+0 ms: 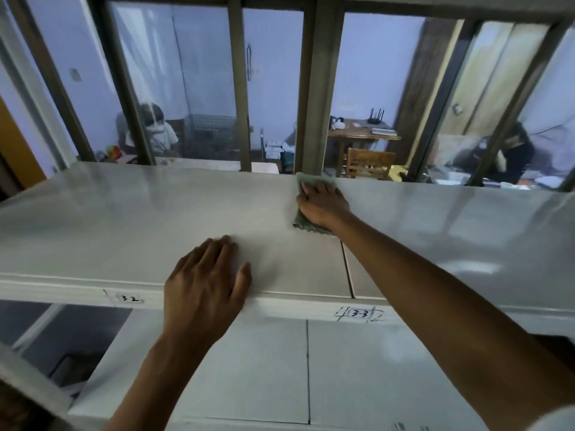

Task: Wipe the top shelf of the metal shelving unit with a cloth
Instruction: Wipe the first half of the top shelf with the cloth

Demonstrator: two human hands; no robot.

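Right hand (323,203) lies flat on a green cloth (306,223) at the far edge of the top shelf (124,219), just right of the middle. Fingers (314,189) lie straight and close together, pointing away toward the window, pressing the cloth down; no pinch. Cloth edges show past the fingertips at the far side and under the wrist at the near side. The right forearm reaches in from the lower right, crossing over the seam (347,269) between 2 shelf panels.

Left hand (207,287) rests palm down on the near edge of the top shelf, left of the seam. Its fingers are straight and slightly spread, thumb out to the right, holding nothing. The 2 hands are well apart, the left one nearer.

The shelf surface is pale and glossy, with window glare on the right panel. The front rim carries 2 small handwritten labels: "3-2" (129,298) left of the left wrist, and "3-3" (359,314) to its right. A lower shelf (249,368) shows below, also in panels.

Beyond the shelf is a barred window (241,88). Through it: a wooden table (364,135) with a router (376,116) on it, and a wooden chair (368,163) in front. A seated person is visible at far left and another at far right, both blurred.
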